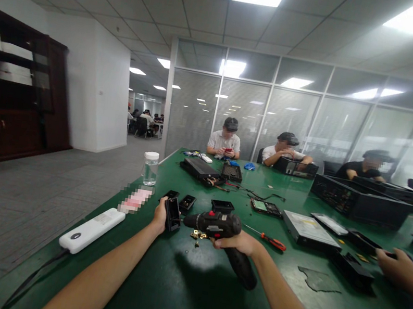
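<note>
My left hand (160,215) is closed round a small black plastic part (172,214), held upright on the green table (183,293). My right hand (241,243) grips a black electric screwdriver (218,225) by its handle, with the nose pointing left toward that part. A few small brass-coloured bits (196,235) lie on the table just under the tool. Two more small black parts (186,203) sit just beyond my left hand.
A white power bank (91,229) with a cable lies at the left edge, a water bottle (150,168) further back. A red-handled screwdriver (269,239), an optical drive (309,230) and black computer cases (359,201) lie right. Another person's hand (397,266) rests at right; three people sit at the far end.
</note>
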Tool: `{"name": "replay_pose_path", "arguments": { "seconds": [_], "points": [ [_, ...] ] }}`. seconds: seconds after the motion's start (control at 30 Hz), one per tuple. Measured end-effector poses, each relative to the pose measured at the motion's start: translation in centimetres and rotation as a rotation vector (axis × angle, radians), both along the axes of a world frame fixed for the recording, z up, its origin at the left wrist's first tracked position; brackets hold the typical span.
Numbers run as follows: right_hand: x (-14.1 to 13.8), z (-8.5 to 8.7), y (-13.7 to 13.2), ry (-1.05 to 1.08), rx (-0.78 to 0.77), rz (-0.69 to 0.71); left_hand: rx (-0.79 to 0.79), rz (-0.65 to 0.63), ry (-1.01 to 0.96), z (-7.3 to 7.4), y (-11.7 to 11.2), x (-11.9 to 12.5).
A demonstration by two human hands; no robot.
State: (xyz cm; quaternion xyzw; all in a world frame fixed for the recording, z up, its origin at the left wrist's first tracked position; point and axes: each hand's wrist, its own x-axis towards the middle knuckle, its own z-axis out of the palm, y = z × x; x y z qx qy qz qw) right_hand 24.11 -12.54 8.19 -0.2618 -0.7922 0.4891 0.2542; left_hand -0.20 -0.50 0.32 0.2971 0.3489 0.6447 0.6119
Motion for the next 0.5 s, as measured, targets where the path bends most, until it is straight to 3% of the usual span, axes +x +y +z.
{"name": "replay_pose_path", "arguments": {
  "seconds": [0.5],
  "points": [
    [0.02, -0.27, 0.37, -0.013, -0.008, -0.004, -0.029, 0.009, -0.003, 0.42, -0.19, 0.08]
  ]
}}
